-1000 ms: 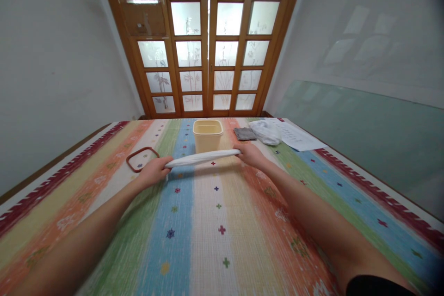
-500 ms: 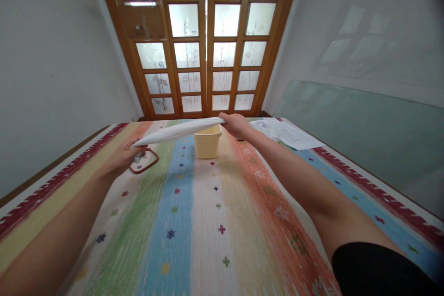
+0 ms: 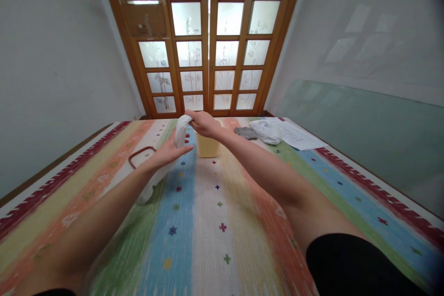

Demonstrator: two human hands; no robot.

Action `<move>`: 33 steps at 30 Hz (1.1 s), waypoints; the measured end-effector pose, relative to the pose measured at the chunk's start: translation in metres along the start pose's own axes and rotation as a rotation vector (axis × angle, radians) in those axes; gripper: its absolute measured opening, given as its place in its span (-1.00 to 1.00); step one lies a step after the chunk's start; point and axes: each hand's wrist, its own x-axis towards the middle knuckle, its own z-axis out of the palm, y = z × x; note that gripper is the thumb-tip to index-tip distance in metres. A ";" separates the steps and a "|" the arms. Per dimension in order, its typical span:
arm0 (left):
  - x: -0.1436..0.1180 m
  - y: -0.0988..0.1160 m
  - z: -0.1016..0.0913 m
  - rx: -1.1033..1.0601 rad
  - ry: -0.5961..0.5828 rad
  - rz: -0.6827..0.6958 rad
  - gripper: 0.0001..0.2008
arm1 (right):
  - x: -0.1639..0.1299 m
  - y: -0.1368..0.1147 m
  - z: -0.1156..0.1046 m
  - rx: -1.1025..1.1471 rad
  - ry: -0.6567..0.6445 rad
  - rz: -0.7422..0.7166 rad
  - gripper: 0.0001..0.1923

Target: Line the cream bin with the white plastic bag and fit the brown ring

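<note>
Nearest us, a black sleeve [image 3: 350, 259] filled the lower right of the frame, over the striped tablecloth [image 3: 208, 249]. Left of centre, our white plastic [image 3: 181, 130] bent down from the right hand [image 3: 204, 124], passed the left hand [image 3: 168, 150], and trailed below the left forearm. Half a second earlier we had it stretched between two spread hands; now they were close together. Our right fingers were clamped on its upper end; our left thumb stood apart from the fingers, the plastic lying against that hand.

Behind the left wrist lay a reddish-brown ring [image 3: 142, 150]. Our right hand partly hid a yellow tub [image 3: 208, 148] at centre. Right of it were a grey cloth [image 3: 245, 133], covered by our hand before, a crumpled white bag [image 3: 267, 131] and a printed sheet [image 3: 300, 136], its lines too small for us to read. Farthest, glazed wooden doors [image 3: 187, 38] filled the upper middle.
</note>
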 end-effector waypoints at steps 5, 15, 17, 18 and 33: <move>0.001 -0.016 0.014 -0.200 -0.100 -0.203 -0.57 | 0.003 0.042 0.004 0.223 0.154 0.179 -0.78; 0.036 -0.004 -0.001 -0.304 0.256 -0.057 -0.50 | -0.019 0.077 0.020 0.208 -0.164 0.369 -0.68; 0.046 -0.004 0.003 -0.190 0.271 0.003 -0.57 | -0.021 0.072 0.014 0.171 -0.165 0.326 -0.50; 0.051 -0.004 0.005 -0.129 0.274 0.026 -0.60 | -0.021 0.069 0.010 0.157 -0.147 0.305 -0.40; 0.087 0.003 0.010 0.302 0.119 0.016 -0.51 | -0.013 0.063 0.002 -0.197 -0.010 0.363 -0.76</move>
